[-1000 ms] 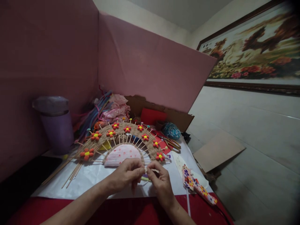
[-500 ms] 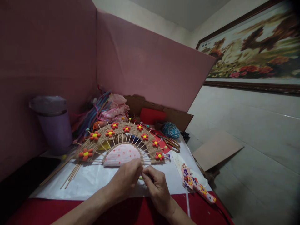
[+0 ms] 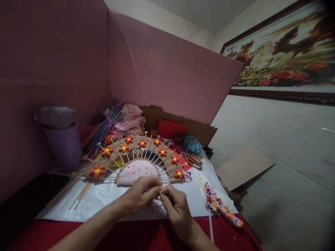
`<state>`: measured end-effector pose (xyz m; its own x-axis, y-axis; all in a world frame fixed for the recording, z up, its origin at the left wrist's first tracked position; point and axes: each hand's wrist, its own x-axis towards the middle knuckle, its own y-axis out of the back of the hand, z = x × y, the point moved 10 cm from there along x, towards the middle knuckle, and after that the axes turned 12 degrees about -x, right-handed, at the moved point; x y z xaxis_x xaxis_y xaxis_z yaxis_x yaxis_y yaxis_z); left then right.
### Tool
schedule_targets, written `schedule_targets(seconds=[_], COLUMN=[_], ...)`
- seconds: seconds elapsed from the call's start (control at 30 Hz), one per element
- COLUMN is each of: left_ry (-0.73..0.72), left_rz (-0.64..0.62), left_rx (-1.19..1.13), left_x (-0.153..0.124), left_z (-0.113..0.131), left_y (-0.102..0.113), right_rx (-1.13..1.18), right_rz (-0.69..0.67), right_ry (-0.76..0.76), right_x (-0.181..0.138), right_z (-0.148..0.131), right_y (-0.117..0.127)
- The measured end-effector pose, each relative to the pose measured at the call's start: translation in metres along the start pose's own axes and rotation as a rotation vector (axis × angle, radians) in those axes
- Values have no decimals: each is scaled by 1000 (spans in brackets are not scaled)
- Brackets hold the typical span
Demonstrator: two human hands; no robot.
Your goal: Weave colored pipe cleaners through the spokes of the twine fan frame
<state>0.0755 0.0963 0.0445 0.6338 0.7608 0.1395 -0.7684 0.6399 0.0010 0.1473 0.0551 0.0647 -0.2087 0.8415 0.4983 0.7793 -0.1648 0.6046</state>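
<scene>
My left hand and my right hand meet in front of the fan, fingertips pinched close together. Between them is something small with a yellow-green bit showing; the fingers hide most of it. Just beyond lies a fan-shaped craft of woven twine on thin sticks, decorated with red and orange flowers that have yellow centres. Small coloured knobs tip its sticks. A white half-round cloth piece with pink dots forms the fan's inner part, right behind my left hand.
Loose sticks lie left of the fan. On the right are a flower-patterned glue gun, scissors and a blue yarn ball. A purple tumbler stands at left. Pink boards rise behind, beside pipe cleaners.
My left hand has turned and its fingers have shifted, still meeting the right fingertips. The right hand has barely moved. The whole view has shifted slightly.
</scene>
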Motion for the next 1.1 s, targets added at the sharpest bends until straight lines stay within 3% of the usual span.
schedule_targets(seconds=[0.23,0.43,0.63,0.83,1.1], left_ry=[-20,79,62,146,72], left_rz=[75,72,74,27,115], left_rx=[-153,-352,-333,-464,-394], left_x=[1,4,3,3,6], left_z=[-5,-15,-9,-21,-22], left_y=[3,-3,0,-5,10], right_rx=[-31,18,-84,-46,-84], right_rz=[34,20,45,34,44], right_ry=[-10,-70,-33,-55,-52], right_x=[0,1,1,-1,1], right_z=[2,9,5,8,7], right_y=[1,1,4,1,2])
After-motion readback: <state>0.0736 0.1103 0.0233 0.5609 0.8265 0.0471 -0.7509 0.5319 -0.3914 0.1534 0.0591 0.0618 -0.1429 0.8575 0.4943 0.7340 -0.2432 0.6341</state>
